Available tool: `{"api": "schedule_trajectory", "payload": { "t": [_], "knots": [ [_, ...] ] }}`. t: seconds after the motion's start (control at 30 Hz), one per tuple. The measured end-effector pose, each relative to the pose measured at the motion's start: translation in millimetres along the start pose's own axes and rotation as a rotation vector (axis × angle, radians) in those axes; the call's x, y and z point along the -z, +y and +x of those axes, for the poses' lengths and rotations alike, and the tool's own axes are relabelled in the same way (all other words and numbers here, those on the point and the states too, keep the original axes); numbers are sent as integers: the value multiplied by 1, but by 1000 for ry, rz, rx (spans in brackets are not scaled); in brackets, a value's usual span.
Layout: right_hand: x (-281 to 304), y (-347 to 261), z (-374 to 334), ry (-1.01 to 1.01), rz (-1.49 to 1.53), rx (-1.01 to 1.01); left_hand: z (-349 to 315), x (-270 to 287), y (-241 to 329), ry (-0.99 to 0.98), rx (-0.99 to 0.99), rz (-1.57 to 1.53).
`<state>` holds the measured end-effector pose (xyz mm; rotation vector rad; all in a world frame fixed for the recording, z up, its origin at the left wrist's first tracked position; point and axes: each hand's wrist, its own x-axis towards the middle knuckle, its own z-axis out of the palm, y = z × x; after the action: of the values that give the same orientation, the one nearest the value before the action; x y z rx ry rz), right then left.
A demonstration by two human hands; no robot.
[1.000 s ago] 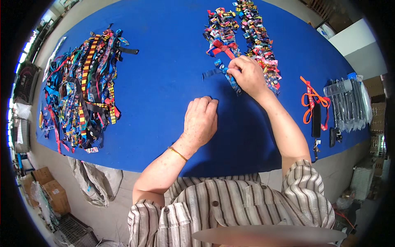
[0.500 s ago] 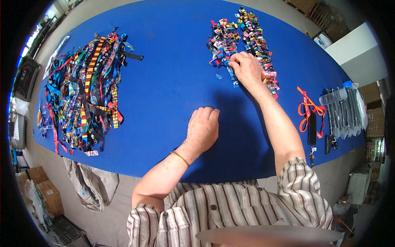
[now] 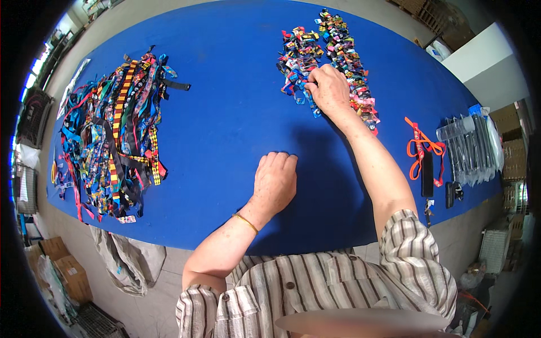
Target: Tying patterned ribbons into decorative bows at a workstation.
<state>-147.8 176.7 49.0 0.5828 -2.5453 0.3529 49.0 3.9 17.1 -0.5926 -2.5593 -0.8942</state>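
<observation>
My right hand (image 3: 328, 90) is at the near end of a row of small folded lanyards (image 3: 301, 46), thumb and fingers pinched at a blue patterned lanyard (image 3: 313, 106). Part of that lanyard hangs toward me, and its upper part is hidden by the fingers. Just right of the hand runs a second, longer row of folded lanyards (image 3: 345, 53). Near the middle of the blue table, my left hand (image 3: 275, 180) rests with its fingers curled under, and nothing shows in it. A wide heap of loose, multicoloured lanyards (image 3: 107, 135) lies far to the left.
On the right lie an orange and red strap (image 3: 417, 149), a black flat holder (image 3: 428, 174) and a stack of plastic-wrapped dark items (image 3: 470, 149). A white box (image 3: 479, 62) stands beyond the blue table (image 3: 225, 84). Below its left edge hangs a pale sack (image 3: 127, 259).
My right hand has shifted slightly left, staying at the blue lanyard at the row's near end. My left hand is nearly where it was. The whole view has tilted a little.
</observation>
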Motion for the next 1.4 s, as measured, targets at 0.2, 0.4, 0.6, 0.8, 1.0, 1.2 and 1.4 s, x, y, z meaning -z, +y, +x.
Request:
{"api": "schedule_trajectory", "payload": {
  "t": [0.2,0.4,0.6,0.8,1.0,1.2,1.4],
  "knots": [
    [4,-5,0,-67,29,-83,1,-1,-1,1,-4,1],
    [13,-21,-16,-16,116,-37,1,1,0,-25,6,17],
    [12,-42,-41,-127,-11,-33,2,2,2,-58,5,31],
    [0,-52,-40,-82,35,-56,2,1,1,-68,15,33],
    [-17,-52,-43,-92,202,-75,3,-1,3,-58,9,27],
    [7,-67,-56,-75,208,-71,4,2,4,-20,1,26],
    [35,-89,-94,-111,395,60,-1,3,-1,-76,24,-6]
  ]
}}
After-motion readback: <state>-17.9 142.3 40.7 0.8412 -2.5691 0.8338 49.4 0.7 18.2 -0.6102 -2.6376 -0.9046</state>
